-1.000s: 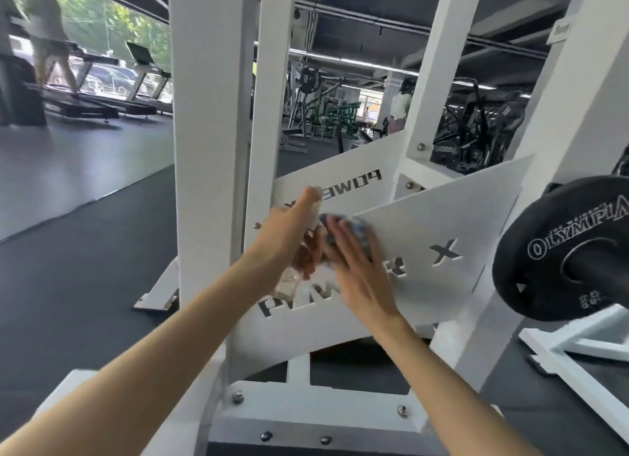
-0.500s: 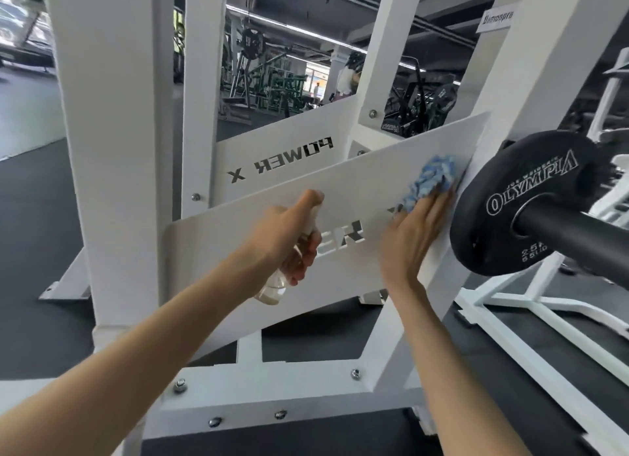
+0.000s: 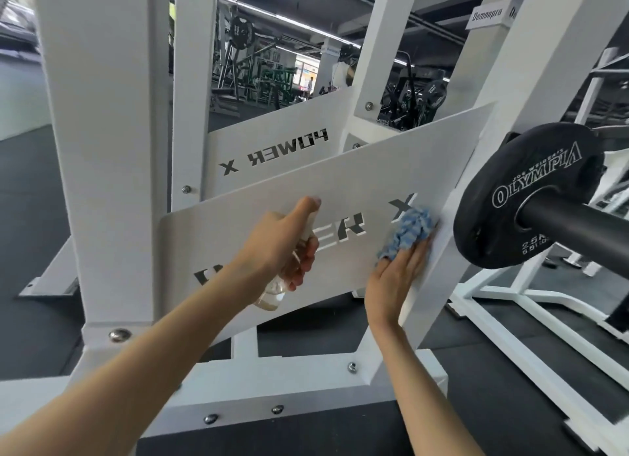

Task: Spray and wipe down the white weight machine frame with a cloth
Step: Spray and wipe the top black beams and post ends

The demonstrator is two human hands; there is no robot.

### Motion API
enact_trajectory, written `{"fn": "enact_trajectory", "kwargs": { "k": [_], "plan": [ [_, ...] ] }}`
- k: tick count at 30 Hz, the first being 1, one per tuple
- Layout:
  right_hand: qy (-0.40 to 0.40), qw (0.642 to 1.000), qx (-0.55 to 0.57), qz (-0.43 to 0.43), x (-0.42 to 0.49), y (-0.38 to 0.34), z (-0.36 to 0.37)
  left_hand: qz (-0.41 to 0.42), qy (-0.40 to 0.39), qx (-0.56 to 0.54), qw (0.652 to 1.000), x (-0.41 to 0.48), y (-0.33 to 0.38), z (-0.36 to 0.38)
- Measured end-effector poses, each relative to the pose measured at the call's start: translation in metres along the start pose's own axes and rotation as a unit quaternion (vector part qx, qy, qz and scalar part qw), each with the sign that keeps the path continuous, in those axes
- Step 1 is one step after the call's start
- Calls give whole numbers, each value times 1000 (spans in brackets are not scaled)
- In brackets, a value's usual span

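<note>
- Furthest left, a white upright of the weight machine frame [image 3: 102, 149] stands bolted to its base.
- Next, the left hand [image 3: 279, 244] curls its fingers round a clear spray bottle [image 3: 272, 297], whose base shows below the palm, in front of the slanted panel [image 3: 340, 190] with cut-out letters.
- Further right, the right hand [image 3: 398, 278] lies flat on the panel with straight fingers, pressing a bunched blue cloth [image 3: 412, 231] under its fingertips, just below the cut-out X.
- Rightmost, a black weight plate [image 3: 531, 197] sits on a dark bar [image 3: 578, 224], near the cloth but apart.
</note>
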State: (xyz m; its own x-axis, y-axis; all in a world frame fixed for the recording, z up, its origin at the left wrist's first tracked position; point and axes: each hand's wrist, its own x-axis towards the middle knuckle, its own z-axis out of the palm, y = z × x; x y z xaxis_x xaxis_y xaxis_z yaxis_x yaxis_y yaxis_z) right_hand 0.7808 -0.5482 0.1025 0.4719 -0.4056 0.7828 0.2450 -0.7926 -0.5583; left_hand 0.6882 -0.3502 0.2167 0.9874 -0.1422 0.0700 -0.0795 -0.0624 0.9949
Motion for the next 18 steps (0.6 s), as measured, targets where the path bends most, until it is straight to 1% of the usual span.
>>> {"fn": "enact_trajectory", "kwargs": {
  "k": [2, 3, 4, 5, 6, 7, 8, 9, 10, 11, 12, 13, 14, 15, 16, 18],
  "plan": [
    [1, 1000, 10, 26, -19, 0, 2, -6, 11, -2, 1000, -3, -5, -3],
    [1, 1000, 17, 24, -28, -7, 5, -3, 17, -3, 1000, -5, -8, -4],
    [-9, 1000, 20, -6, -40, -19, 8, 4, 26, -7, 1000, -6, -11, -6],
    [-34, 997, 21, -70, -55, -32, 13, 12, 35, -16, 999, -8, -14, -8],
    [-72, 986, 22, -150, -70, -45, 19, 19, 43, -24, 999, -11, -18, -10],
    [-111, 968, 11, -223, -85, -54, 23, 23, 50, -29, 998, -13, -21, -11],
    [-132, 951, -12, -280, -93, -55, 25, 23, 55, -31, 998, -16, -25, -13],
    [-140, 936, -36, -320, -90, -49, 25, 19, 57, -29, 998, -18, -29, -17],
    [-132, 932, -56, -333, -78, -36, 22, 13, 59, -25, 998, -20, -32, -21],
    [-113, 946, -66, -297, -66, -22, 17, 6, 62, -18, 998, -23, -35, -26],
    [-80, 975, -51, -202, -54, -13, 10, 1, 66, -11, 998, -25, -38, -32],
    [-37, 996, -21, -77, -41, -10, 5, -2, 74, -13, 997, -26, -41, -37],
    [-5, 1000, 0, 26, -34, -14, 4, -7, 85, -20, 996, -27, -44, -42],
    [12, 998, 5, 63, -34, -22, 6, -12, 94, -27, 995, -29, -45, -44],
    [14, 999, 4, 36, -39, -33, 10, -16, 102, -33, 994, -31, -46, -47],
    [-15, 998, 12, -63, -50, -46, 19, -25, 108, -40, 993, -34, -45, -50]
  ]
}}
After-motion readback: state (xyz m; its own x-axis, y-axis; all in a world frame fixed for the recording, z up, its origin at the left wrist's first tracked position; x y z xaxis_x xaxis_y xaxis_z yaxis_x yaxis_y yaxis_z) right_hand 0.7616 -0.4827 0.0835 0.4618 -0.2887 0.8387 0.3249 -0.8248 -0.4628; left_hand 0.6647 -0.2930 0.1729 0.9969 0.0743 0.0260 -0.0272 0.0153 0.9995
